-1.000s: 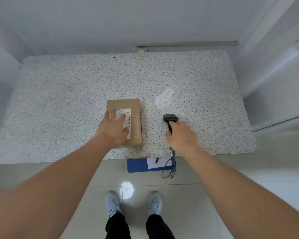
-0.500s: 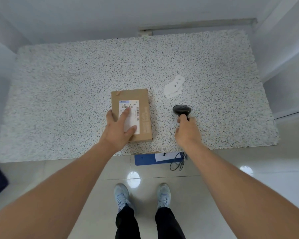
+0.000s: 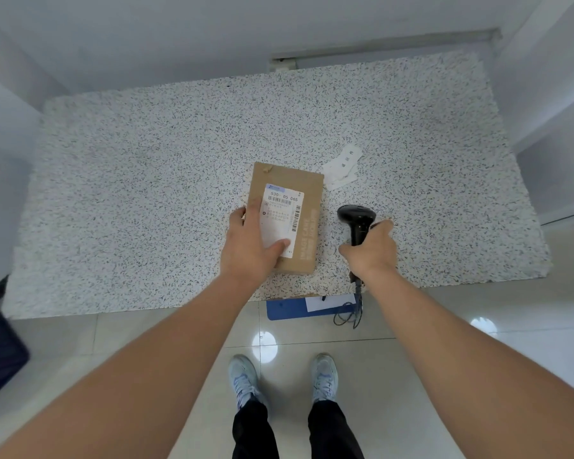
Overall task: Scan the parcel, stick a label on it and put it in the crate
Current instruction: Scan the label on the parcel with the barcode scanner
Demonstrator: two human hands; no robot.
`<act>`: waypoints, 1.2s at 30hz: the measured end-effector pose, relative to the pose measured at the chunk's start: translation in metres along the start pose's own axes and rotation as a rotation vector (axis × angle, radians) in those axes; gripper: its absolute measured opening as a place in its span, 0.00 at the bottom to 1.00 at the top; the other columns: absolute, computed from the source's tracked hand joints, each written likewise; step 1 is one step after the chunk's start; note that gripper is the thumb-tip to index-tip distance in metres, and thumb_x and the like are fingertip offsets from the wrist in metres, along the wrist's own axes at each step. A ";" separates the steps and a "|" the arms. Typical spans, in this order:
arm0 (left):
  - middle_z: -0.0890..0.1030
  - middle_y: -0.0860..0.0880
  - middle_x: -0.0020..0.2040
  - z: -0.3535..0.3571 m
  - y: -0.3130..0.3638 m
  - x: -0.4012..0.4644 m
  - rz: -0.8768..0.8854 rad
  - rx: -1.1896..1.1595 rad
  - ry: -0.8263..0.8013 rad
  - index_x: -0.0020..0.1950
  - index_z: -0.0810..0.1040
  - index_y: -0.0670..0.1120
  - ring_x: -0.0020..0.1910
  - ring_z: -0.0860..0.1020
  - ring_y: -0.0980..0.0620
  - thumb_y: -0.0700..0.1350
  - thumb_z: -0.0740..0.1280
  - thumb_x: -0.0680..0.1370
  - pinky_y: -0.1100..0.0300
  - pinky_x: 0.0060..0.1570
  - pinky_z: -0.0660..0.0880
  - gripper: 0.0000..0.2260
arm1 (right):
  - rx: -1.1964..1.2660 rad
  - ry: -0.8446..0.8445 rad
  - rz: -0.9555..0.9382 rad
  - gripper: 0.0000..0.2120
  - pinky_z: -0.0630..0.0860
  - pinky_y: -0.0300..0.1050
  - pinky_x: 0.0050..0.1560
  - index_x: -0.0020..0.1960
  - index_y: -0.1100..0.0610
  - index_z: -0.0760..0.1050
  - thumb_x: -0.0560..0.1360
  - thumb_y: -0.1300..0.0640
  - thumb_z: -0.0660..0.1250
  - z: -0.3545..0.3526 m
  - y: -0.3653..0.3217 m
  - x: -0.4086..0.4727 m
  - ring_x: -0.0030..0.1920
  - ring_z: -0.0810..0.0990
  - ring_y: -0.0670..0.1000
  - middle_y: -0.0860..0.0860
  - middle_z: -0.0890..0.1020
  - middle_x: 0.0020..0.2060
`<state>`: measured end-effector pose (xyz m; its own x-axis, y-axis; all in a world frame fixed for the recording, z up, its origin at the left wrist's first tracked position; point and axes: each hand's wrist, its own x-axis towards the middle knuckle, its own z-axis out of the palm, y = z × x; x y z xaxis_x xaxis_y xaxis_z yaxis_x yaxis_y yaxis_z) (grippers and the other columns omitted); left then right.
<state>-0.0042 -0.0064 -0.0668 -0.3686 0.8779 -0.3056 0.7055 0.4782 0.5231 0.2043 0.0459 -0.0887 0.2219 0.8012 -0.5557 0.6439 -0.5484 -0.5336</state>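
Nearest, at bottom centre, two pale shoes (image 3: pixel 284 379) stand on the tiled floor. Above them, the left hand (image 3: pixel 251 248) grips the near-left corner of the brown parcel (image 3: pixel 307 210), thumb on its white label (image 3: pixel 280 217). Right of centre, the right hand (image 3: pixel 373 251) is wrapped around the black scanner (image 3: pixel 357 215). Farther up-right on the speckled table (image 3: pixel 146 193) lie loose paper labels (image 3: pixel 342 167).

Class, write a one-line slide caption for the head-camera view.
Left hand grips a labelled parcel while right hand holds a scanner beside it.

Single head-worn view, looking steeply down at the speckled table (image 3: pixel 146 193), edges probably wide-angle-bent
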 end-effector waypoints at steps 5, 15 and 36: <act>0.68 0.45 0.74 0.001 0.010 -0.005 0.038 0.032 -0.048 0.81 0.53 0.56 0.69 0.71 0.42 0.54 0.77 0.72 0.40 0.65 0.74 0.44 | 0.111 0.032 -0.039 0.21 0.77 0.45 0.39 0.66 0.60 0.69 0.78 0.57 0.72 -0.014 -0.005 -0.008 0.50 0.83 0.57 0.57 0.80 0.53; 0.71 0.45 0.74 -0.006 0.017 -0.010 -0.085 -0.100 -0.071 0.83 0.51 0.47 0.73 0.71 0.43 0.50 0.79 0.71 0.45 0.70 0.70 0.49 | 0.596 -0.239 0.065 0.09 0.84 0.63 0.57 0.56 0.54 0.79 0.77 0.60 0.69 -0.003 -0.012 -0.042 0.52 0.87 0.61 0.57 0.87 0.48; 0.71 0.48 0.64 0.003 -0.001 -0.012 -0.003 -0.353 -0.075 0.81 0.47 0.67 0.53 0.72 0.59 0.35 0.71 0.76 0.70 0.48 0.70 0.47 | 0.385 -0.087 -0.289 0.14 0.72 0.41 0.41 0.59 0.48 0.74 0.78 0.63 0.68 -0.016 -0.039 -0.055 0.44 0.80 0.48 0.49 0.81 0.46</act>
<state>0.0014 -0.0170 -0.0660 -0.3153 0.8788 -0.3581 0.4473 0.4704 0.7607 0.1783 0.0266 -0.0270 0.0013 0.9197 -0.3926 0.3485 -0.3684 -0.8618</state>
